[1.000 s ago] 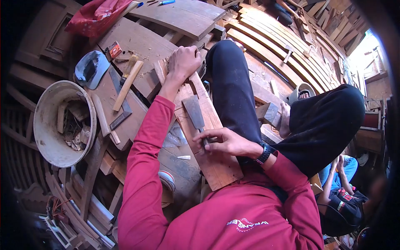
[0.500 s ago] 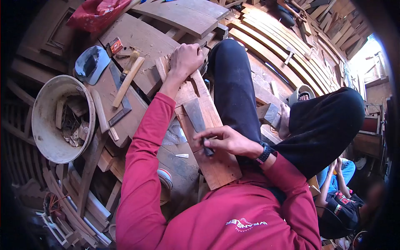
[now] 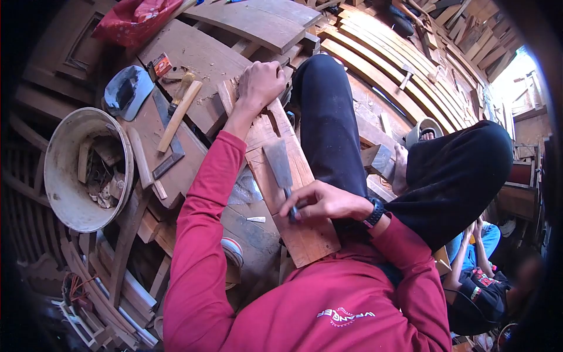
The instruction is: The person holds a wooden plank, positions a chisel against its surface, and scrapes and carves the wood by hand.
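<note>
A thick wooden piece (image 3: 305, 234) with a slot cut in its upper face lies lengthwise in front of me, beside my bent leg. My left hand (image 3: 261, 88) is closed over its far end, the fingertips partly hidden. My right hand (image 3: 329, 202) holds a chisel (image 3: 278, 163) by its dark handle, above the near half of the wood. The grey blade flares wide toward its far end and points away from me. From this angle I cannot tell whether the blade touches the wood.
A dirty bucket (image 3: 53, 176) of scraps stands at left, near a cap (image 3: 130, 88), a wooden-handled tool (image 3: 179, 116) and a metal square (image 3: 169, 163). A hatchet (image 3: 406, 76) lies on long boards (image 3: 375, 50). Another person (image 3: 478, 281) sits at lower right.
The chisel has turned slightly in my right hand, its blade tip shifting a little to the right. My left hand stays on the wooden piece.
</note>
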Demonstrator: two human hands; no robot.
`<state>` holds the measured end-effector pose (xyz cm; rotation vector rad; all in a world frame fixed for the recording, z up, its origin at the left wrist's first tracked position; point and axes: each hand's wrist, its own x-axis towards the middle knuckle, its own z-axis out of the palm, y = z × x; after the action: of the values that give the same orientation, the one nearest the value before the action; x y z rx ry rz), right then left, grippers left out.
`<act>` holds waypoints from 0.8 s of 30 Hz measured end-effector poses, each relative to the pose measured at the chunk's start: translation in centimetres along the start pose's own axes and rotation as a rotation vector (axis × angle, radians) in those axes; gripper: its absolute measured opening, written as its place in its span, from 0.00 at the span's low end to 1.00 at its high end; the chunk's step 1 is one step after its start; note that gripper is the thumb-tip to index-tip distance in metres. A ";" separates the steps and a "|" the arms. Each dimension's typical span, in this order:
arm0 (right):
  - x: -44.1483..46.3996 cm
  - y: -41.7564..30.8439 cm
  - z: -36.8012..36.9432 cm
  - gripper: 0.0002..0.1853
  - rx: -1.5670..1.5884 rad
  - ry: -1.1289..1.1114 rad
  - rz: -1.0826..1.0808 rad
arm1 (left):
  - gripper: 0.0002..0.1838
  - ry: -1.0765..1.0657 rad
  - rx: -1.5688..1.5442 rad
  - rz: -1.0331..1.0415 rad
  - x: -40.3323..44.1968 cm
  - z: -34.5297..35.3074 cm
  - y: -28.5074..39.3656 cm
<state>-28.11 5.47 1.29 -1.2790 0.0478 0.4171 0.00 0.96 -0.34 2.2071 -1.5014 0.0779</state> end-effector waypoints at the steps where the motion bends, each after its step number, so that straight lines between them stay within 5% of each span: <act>1: -0.2 -0.3 0.2 0.17 -0.011 -0.024 -0.034 | 0.13 0.002 -0.001 0.003 -0.1 -0.1 0.1; 5: 0.9 -0.3 2.3 0.14 0.255 0.321 -0.187 | 0.13 0.026 0.003 0.028 0.0 0.2 -0.2; 9: -0.2 -0.4 0.3 0.14 0.010 0.091 -0.037 | 0.13 -0.005 0.024 -0.005 -0.2 -0.5 0.3; 16: 0.7 0.5 1.1 0.14 0.197 0.288 -0.136 | 0.13 -0.017 0.019 -0.010 -0.3 -0.4 0.4; 20: -0.5 -1.0 0.2 0.14 0.075 0.081 -0.026 | 0.13 -0.038 0.023 -0.018 -0.1 -0.2 0.2; 24: 0.8 0.0 1.5 0.13 0.291 0.366 -0.145 | 0.13 -0.021 0.028 0.001 -0.2 -0.4 0.3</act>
<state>-27.62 7.14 1.55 -1.0490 0.3125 0.0434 -0.27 1.21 0.02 2.2356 -1.5208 0.0767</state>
